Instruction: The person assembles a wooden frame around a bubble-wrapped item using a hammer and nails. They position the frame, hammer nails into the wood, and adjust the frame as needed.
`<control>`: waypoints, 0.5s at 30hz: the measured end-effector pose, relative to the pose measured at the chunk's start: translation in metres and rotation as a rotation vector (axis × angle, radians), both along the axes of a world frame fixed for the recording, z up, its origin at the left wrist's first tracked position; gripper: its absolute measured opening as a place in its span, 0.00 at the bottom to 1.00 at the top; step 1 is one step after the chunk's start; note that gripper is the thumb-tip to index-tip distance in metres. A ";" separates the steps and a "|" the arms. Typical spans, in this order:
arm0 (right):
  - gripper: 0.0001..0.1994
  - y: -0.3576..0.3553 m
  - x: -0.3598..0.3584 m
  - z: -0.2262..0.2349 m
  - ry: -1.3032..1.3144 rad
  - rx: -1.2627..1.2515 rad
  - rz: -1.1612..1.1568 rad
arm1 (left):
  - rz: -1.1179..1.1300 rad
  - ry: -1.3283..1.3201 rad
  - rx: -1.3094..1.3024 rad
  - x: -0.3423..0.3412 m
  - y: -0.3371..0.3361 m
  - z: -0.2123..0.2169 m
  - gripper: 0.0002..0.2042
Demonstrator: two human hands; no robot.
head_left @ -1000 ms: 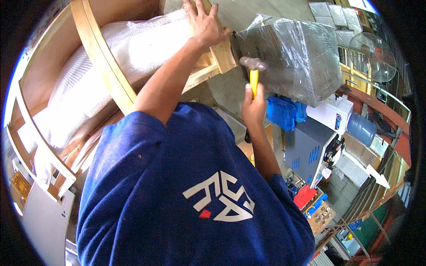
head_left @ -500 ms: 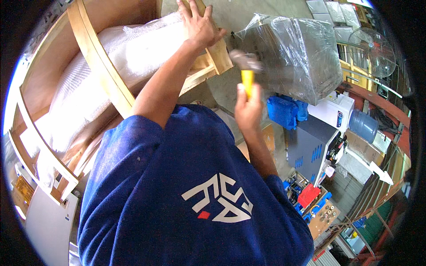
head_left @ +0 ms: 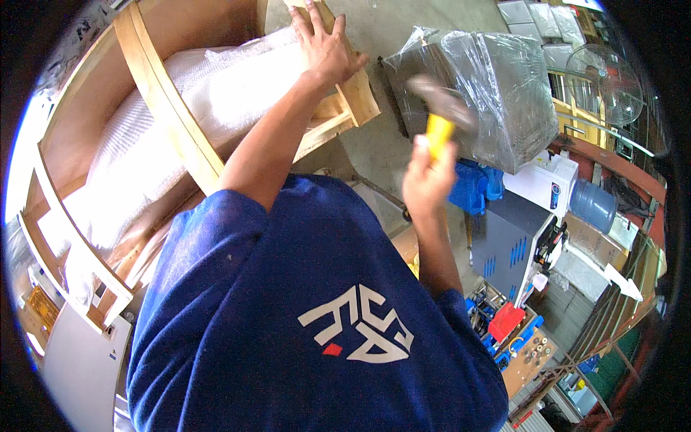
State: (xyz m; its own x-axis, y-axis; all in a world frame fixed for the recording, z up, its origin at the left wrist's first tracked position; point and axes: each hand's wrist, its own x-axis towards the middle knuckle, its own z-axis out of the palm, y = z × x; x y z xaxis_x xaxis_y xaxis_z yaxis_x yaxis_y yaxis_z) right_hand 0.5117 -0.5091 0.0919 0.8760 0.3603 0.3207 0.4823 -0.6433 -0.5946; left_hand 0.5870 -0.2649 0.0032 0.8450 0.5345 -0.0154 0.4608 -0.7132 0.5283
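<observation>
My right hand [head_left: 430, 180] is wrapped round the yellow handle of a hammer [head_left: 441, 133], whose metal head is raised and smeared by motion. The hammer is apart from the wooden crate [head_left: 152, 86]. Fingers spread, my left hand [head_left: 327, 47] presses flat on the board at the crate's end [head_left: 358, 93]. Inside the open crate lies a long load in white bubble wrap [head_left: 237, 79], below and left of my left arm. Slats cross over this load. No nail can be made out.
A large box in clear film [head_left: 497, 93] stands just beyond the hammer. Further right are a dark cabinet [head_left: 504, 223], a blue water bottle [head_left: 594, 201] and a standing fan [head_left: 604, 83]. Tools crowd a bench [head_left: 529, 360] at the lower right. A white panel [head_left: 83, 367] stands lower left.
My right hand has swung the hammer to the right, away from the crate's end. My left hand stays on the same board.
</observation>
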 end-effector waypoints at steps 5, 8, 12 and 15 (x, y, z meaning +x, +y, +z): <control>0.11 -0.003 -0.011 -0.011 0.020 0.573 0.022 | -0.015 0.023 -0.002 -0.003 -0.004 0.005 0.49; 0.19 -0.013 -0.014 -0.049 0.502 -0.541 -0.096 | -0.026 0.030 -0.008 -0.002 -0.008 0.008 0.48; 0.17 -0.018 -0.031 -0.037 0.534 -0.425 -0.098 | 0.022 0.009 0.162 0.005 -0.008 -0.032 0.51; 0.18 -0.057 -0.056 -0.051 0.517 -0.297 -0.190 | 0.213 -0.249 -0.129 0.007 -0.001 -0.023 0.62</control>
State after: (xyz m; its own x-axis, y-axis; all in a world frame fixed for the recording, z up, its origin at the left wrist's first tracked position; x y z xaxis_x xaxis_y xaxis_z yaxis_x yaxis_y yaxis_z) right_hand 0.4561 -0.5660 0.0405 0.9487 0.1916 -0.2514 0.0409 -0.8631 -0.5034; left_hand 0.5936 -0.2657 -0.0201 0.7010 0.7064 0.0980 0.4380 -0.5350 0.7225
